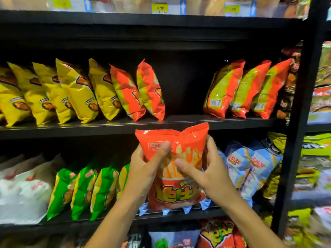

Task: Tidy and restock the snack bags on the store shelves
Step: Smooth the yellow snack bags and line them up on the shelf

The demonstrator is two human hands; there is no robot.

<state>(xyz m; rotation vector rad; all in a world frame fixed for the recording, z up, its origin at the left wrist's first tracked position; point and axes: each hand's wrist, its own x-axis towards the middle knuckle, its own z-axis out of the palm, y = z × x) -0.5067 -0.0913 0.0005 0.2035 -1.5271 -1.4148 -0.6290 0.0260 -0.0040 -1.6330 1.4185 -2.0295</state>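
Head view, step in hand: restocking. The person holds one red snack bag (176,169) upright in front of the shelving, label facing the camera, just below the front lip of the middle shelf (232,122).
Head view, left hand: the left hand (143,167) grasps the bag's left edge, thumb pressed across the upper front, fingers hidden behind the bag.
Head view, right hand: the right hand (206,169) grasps the right edge, thumb lying on the front panel, fingers wrapped round the back.
Head view, target: a gap (184,90) stands open on the middle shelf between two red bags on the left (139,92) and three red bags on the right (247,90). The packaging appears to match the held bag.
Head view, next move (judgement): the bag needs lifting above the shelf lip, then setting upright into the gap. The right-hand trio shows barcodes outward, so facing may need correcting.
Head view, risk (judgement): glossy, air-filled film may slip or topple neighbouring bags.
Head view, surface: black shelving with a dark back panel. Yellow bags (53,93) lean in a row left of the red ones.
Head view, surroundings: green bags (84,190) and pale blue bags (250,167) occupy the lower shelf. Price labels (160,8) hang on the top shelf edge, and a black upright (295,122) divides off a further bay at right.
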